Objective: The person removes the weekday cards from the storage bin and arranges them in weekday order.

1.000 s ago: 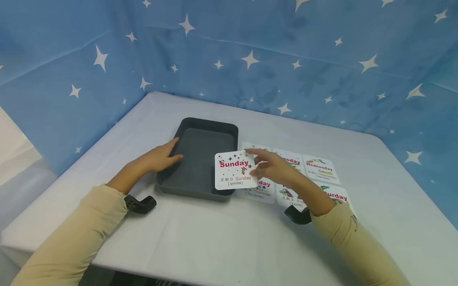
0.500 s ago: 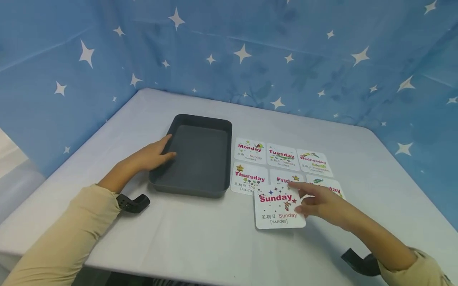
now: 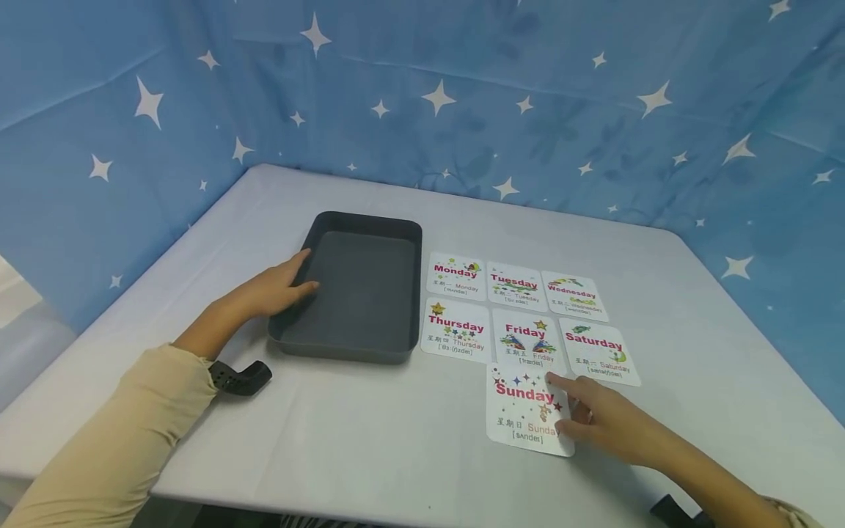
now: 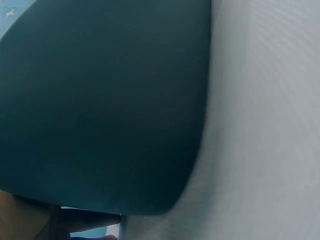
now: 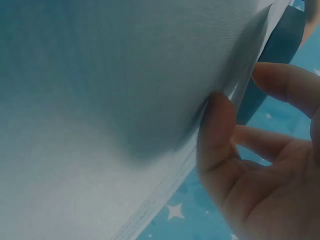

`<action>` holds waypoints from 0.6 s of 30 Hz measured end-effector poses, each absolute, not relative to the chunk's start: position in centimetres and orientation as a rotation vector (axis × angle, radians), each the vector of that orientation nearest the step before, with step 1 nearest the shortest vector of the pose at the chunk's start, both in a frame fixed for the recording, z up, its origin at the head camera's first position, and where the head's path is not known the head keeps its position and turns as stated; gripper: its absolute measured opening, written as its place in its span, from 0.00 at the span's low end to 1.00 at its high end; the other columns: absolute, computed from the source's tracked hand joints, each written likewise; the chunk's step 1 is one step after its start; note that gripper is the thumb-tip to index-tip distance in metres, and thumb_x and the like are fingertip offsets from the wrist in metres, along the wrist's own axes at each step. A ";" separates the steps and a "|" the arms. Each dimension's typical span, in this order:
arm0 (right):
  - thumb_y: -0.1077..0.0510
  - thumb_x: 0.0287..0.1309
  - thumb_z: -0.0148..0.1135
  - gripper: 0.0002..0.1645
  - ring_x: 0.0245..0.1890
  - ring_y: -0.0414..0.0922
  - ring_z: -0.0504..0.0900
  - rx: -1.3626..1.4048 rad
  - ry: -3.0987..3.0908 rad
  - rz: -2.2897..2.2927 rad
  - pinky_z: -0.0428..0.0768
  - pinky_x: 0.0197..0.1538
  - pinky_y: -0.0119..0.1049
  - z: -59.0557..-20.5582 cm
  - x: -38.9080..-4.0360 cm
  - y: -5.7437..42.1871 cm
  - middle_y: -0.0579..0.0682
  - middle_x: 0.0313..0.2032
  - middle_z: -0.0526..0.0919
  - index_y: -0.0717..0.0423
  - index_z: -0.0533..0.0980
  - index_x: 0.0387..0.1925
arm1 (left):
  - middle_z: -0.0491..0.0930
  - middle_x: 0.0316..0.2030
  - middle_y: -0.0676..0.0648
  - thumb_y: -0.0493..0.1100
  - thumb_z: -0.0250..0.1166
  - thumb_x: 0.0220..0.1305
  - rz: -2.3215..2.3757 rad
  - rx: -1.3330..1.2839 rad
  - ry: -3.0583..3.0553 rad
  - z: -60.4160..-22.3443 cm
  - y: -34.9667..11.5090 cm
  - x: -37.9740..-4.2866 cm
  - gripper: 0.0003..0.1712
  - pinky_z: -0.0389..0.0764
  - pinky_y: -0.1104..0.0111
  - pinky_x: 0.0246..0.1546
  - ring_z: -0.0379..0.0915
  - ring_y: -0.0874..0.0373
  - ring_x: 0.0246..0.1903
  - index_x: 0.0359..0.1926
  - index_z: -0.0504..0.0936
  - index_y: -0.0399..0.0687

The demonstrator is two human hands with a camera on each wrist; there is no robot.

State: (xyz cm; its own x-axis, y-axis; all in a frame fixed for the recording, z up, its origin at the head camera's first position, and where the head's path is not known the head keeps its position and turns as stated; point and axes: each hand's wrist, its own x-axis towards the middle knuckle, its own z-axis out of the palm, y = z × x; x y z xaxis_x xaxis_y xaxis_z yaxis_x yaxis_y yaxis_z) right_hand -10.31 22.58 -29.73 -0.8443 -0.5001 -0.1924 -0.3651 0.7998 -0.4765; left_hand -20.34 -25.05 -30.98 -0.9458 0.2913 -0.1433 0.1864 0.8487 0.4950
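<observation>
Below the Friday card, a white flashcard printed "Sunday" lies low over the table, its top edge close to Friday's lower edge. My right hand pinches it at the right side, index fingertip near the upper corner, thumb lower on the edge. The right wrist view shows the thumb and fingers at the card's edge, close to the white cloth. At the left, my left hand holds the left rim of a dark grey rectangular tray, thumb reaching over the inside. The tray's outer wall fills much of the left wrist view.
Right of the tray lie two rows of day cards: Monday, Tuesday and Wednesday behind, Thursday, Friday and Saturday in front. A blue star-printed curtain stands behind the white-covered table.
My right hand has carried the Sunday card from over the tray's right edge rightward and toward me, down to below Friday. The other cards have come into full view. My left hand stays at the tray.
</observation>
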 end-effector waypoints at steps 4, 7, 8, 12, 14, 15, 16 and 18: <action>0.54 0.49 0.66 0.39 0.25 0.30 0.63 -0.680 2.684 -0.586 0.66 0.25 0.24 -30.0 -10.1 22.9 0.45 0.31 0.69 0.67 0.65 0.60 | 0.39 0.68 0.27 0.52 0.45 0.70 0.710 0.385 2.821 -30.9 -25.1 -20.4 0.42 0.49 0.43 0.64 0.42 0.31 0.65 0.69 0.35 0.30; 0.54 0.49 0.66 0.39 0.23 0.30 0.61 -0.677 2.692 -0.551 0.64 0.24 0.24 -29.9 -10.1 23.0 0.45 0.31 0.67 0.66 0.65 0.60 | 0.40 0.67 0.26 0.52 0.45 0.70 0.716 0.391 2.834 -31.0 -25.1 -20.4 0.42 0.49 0.43 0.64 0.42 0.30 0.65 0.68 0.36 0.29; 0.53 0.49 0.66 0.39 0.23 0.30 0.61 -0.669 2.697 -0.531 0.63 0.24 0.24 -29.9 -10.1 23.1 0.44 0.31 0.67 0.66 0.66 0.60 | 0.40 0.67 0.26 0.52 0.45 0.70 0.716 0.394 2.838 -31.0 -25.1 -20.4 0.42 0.49 0.43 0.64 0.42 0.30 0.65 0.68 0.36 0.29; 0.51 0.47 0.66 0.40 0.21 0.31 0.59 -0.630 2.689 -0.460 0.62 0.23 0.25 -29.8 -10.2 23.1 0.44 0.29 0.66 0.62 0.66 0.61 | 0.40 0.67 0.26 0.52 0.46 0.69 0.714 0.391 2.840 -31.3 -25.2 -20.3 0.42 0.49 0.43 0.64 0.42 0.30 0.65 0.68 0.37 0.28; 0.51 0.46 0.67 0.40 0.20 0.32 0.59 -0.606 2.686 -0.440 0.62 0.22 0.25 -29.8 -10.2 23.0 0.44 0.28 0.65 0.61 0.67 0.61 | 0.41 0.67 0.25 0.51 0.46 0.69 0.713 0.395 2.845 -31.4 -25.2 -20.2 0.42 0.50 0.43 0.63 0.43 0.30 0.64 0.68 0.37 0.28; 0.51 0.46 0.67 0.40 0.20 0.32 0.60 -0.591 2.686 -0.435 0.62 0.22 0.25 -29.7 -10.2 23.0 0.44 0.28 0.65 0.60 0.67 0.60 | 0.41 0.67 0.25 0.51 0.46 0.69 0.717 0.394 2.848 -31.4 -25.1 -20.2 0.42 0.50 0.42 0.63 0.43 0.30 0.64 0.68 0.37 0.28; 0.52 0.45 0.68 0.40 0.20 0.33 0.60 -0.574 2.686 -0.433 0.62 0.22 0.25 -29.7 -10.2 22.9 0.44 0.28 0.66 0.60 0.67 0.60 | 0.41 0.67 0.25 0.51 0.46 0.69 0.719 0.395 2.852 -31.5 -25.1 -20.3 0.42 0.50 0.42 0.63 0.43 0.29 0.64 0.68 0.37 0.28; 0.52 0.44 0.69 0.40 0.20 0.34 0.61 -0.531 2.684 -0.428 0.62 0.22 0.26 -29.6 -10.2 22.9 0.43 0.27 0.66 0.59 0.68 0.60 | 0.41 0.67 0.25 0.52 0.46 0.69 0.718 0.392 2.854 -31.4 -25.0 -20.3 0.42 0.50 0.42 0.63 0.43 0.29 0.64 0.68 0.37 0.29</action>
